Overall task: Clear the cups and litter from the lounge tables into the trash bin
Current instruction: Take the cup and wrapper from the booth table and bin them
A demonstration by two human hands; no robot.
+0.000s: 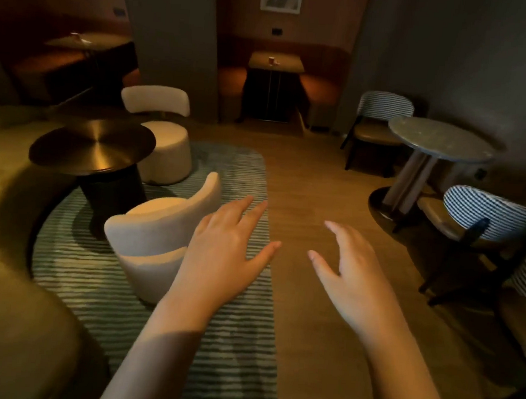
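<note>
Both hands are held out ahead, palms down, holding nothing. The left hand (220, 252) has straight, spread fingers above the edge of the striped rug (94, 281). The right hand (353, 274) has relaxed, slightly bent fingers with the thumb apart, over the wood floor (319, 178). The hands are near each other but not touching. Far ahead, between two orange benches (319, 88), a cup (270, 60) stands upright on the booth table (289, 64), its long axis vertical and its mouth up, near the middle of the top. A small pale scrap (277, 63) lies just beside it on the right, too small to make out. On the left table (111, 40), far off and dim, a second cup (75, 35) seems to stand upright near the back edge, with a pale piece (86, 41) lying near it; both are blurred. Closer, a round dark table (92, 145) stands on the rug between two cream chairs (156, 235). At right, a round marble table (440, 143) stands between two striped chairs (383, 106).
</note>
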